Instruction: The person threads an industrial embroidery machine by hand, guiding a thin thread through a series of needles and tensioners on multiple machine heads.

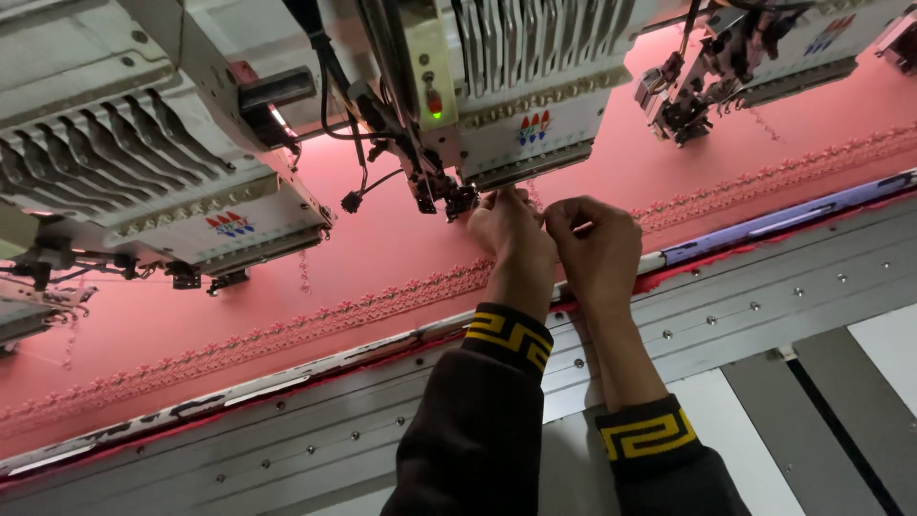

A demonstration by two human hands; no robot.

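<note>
Reaching under the embroidery head [516,105], both hands [559,244] pinch thread (barely visible) over pink fabric [382,248].

Two hands [511,234], perhaps four embroidery heads [521,105]

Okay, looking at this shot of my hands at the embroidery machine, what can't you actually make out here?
- Head view: the left hand and right hand have their fingertips bunched together under the middle embroidery head; any thread between them is too thin to see.
- Needle tips: hidden behind the fingers and the head's lower parts.
- Outer heads: cut off by the frame edges.
- Pink fabric: far part covered by the heads.
</note>
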